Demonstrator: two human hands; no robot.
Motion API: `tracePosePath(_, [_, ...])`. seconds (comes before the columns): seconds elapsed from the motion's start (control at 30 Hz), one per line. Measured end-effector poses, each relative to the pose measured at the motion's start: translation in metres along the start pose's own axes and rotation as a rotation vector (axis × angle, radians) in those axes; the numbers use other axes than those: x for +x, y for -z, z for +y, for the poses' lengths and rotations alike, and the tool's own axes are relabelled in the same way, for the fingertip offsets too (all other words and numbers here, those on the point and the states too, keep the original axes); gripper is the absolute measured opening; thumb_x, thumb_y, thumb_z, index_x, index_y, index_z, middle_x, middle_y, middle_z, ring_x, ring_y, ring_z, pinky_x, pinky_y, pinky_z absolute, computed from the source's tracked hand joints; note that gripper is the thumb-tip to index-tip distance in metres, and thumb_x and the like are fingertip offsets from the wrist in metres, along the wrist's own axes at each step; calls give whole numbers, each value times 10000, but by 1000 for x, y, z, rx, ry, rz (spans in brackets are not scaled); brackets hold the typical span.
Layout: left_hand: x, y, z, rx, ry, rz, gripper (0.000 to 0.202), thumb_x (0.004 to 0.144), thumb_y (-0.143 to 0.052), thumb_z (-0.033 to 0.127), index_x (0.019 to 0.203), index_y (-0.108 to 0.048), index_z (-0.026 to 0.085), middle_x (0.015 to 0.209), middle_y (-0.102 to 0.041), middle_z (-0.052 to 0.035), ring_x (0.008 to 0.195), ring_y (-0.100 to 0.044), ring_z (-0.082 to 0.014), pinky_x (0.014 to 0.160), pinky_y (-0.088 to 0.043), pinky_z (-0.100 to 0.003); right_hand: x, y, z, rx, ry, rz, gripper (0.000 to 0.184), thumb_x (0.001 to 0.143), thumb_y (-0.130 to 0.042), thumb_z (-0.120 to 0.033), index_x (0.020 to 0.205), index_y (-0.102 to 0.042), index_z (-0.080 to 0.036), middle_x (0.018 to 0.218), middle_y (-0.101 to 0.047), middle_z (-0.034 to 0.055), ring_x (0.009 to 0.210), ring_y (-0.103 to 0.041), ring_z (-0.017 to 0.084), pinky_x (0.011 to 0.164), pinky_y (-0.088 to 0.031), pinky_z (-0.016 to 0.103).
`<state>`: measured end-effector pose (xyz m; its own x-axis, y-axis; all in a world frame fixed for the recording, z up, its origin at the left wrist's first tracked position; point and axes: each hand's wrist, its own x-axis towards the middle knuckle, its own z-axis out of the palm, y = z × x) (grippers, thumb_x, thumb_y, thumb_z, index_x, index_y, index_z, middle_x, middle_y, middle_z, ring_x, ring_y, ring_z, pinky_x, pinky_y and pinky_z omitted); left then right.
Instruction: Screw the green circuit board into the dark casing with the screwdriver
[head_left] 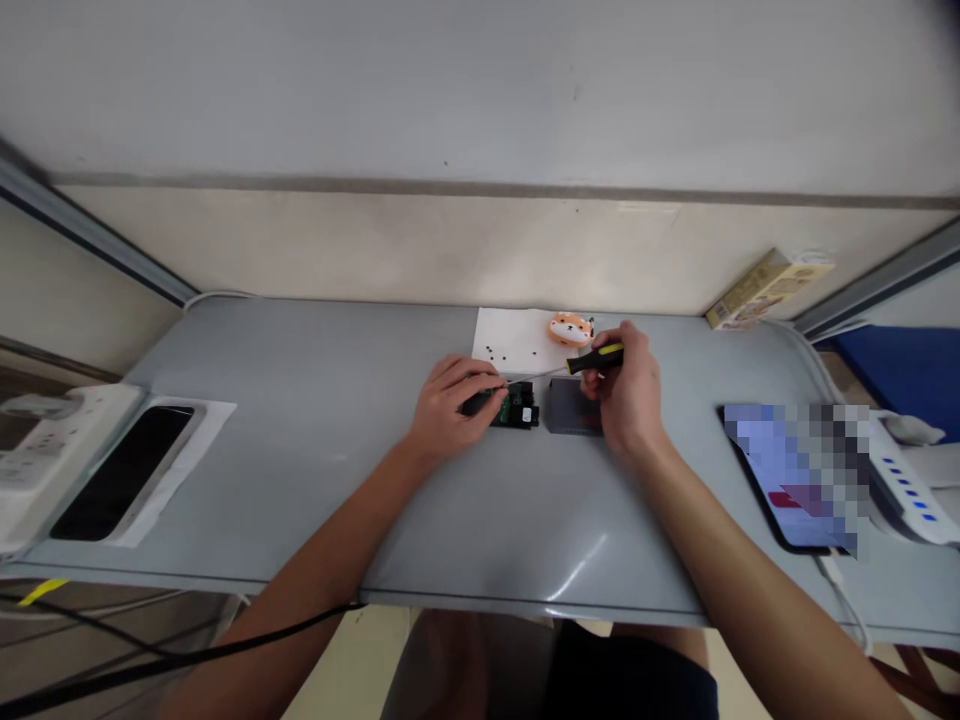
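Note:
My right hand (630,390) is closed around the black and yellow handle of a screwdriver (596,358), whose thin shaft points left. The shaft's tip meets the fingertips of my left hand (457,405) at a small green circuit board (517,405). That hand's fingers are wrapped over the board's left end and hide part of it. A dark grey box-like case (574,408) lies just right of the board, partly behind my right hand. Beyond both hands, several tiny dark screws (491,354) are scattered on a white sheet of paper (517,328).
An orange animal-faced case (570,329) sits on the paper's right side. At left lie a black phone (127,470) and a white power strip (52,455). To the right are a lit tablet or phone (787,480), a white multi-port charger (911,490) and a yellowish box (765,288).

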<state>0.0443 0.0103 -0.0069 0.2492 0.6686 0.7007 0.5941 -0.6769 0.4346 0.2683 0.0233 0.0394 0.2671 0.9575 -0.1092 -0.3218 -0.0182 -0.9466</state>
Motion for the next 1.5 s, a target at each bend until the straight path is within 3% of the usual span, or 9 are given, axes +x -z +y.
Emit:
tracePosePath(0.23, [-2, -1, -2, 23, -9, 17, 88, 922, -696, 209, 975, -755, 248, 967, -744, -35, 884, -650, -185, 856, -562, -396, -1, 0, 0, -81, 45, -27, 419, 908, -572, -613, 763, -609, -221, 596, -509, -33, 427, -436, 83, 388, -319, 224])
tracePosePath(0.57, [-1, -2, -1, 72, -55, -6, 80, 913, -699, 212, 948, -753, 261, 952, -743, -30, 868, -654, -186, 861, -556, -404, -13, -3, -12, -236, 275, 29, 462, 964, -493, -603, 732, -596, -217, 663, -519, -20, 483, -475, 80, 446, -369, 218])
tracePosePath(0.8, [-2, -2, -2, 62, -60, -2, 100, 907, -702, 190, 963, -749, 257, 958, -736, -32, 879, -651, -184, 870, -556, -400, -17, -4, -13, -262, 249, -28, 417, 979, -499, -536, 727, -590, -216, 621, -471, -26, 516, -458, 94, 456, -370, 205])
tracePosePath(1.0, [-1, -1, -1, 62, -79, 10, 97, 902, -700, 188, 960, -747, 251, 942, -733, -32, 864, -641, -184, 848, -553, -393, -18, -8, -10, -233, 308, -6, 397, 953, -532, -614, 837, -576, -236, 693, -496, -32, 538, -465, 94, 467, -394, 215])
tracePosePath(1.2, [-2, 0, 1, 74, -56, -57, 112, 922, -677, 212, 999, -744, 257, 968, -728, -35, 899, -644, -196, 887, -545, -402, -28, -12, -6, -239, 503, -61, 296, 984, -513, -562, 981, -572, -272, 835, -554, -12, 561, -453, 98, 507, -392, 255])
tracePosePath(1.37, [0, 6, 7, 85, -37, -214, 396, 927, -662, 273, 1320, -631, 230, 1245, -687, -98, 1169, -619, -276, 1043, -475, -472, -33, -8, -6, -401, 577, -65, 244, 997, -522, -494, 1003, -611, -266, 881, -617, 1, 655, -507, 116, 600, -407, 274])
tracePosePath(1.5, [1, 9, 8, 52, 10, -347, 531, 940, -651, 318, 1446, -513, 235, 1381, -641, -104, 1299, -573, -302, 1122, -397, -498, -32, -4, -5, -526, 597, -93, 213, 987, -551, -462, 982, -624, -262, 857, -624, -3, 693, -525, 130, 632, -408, 277])
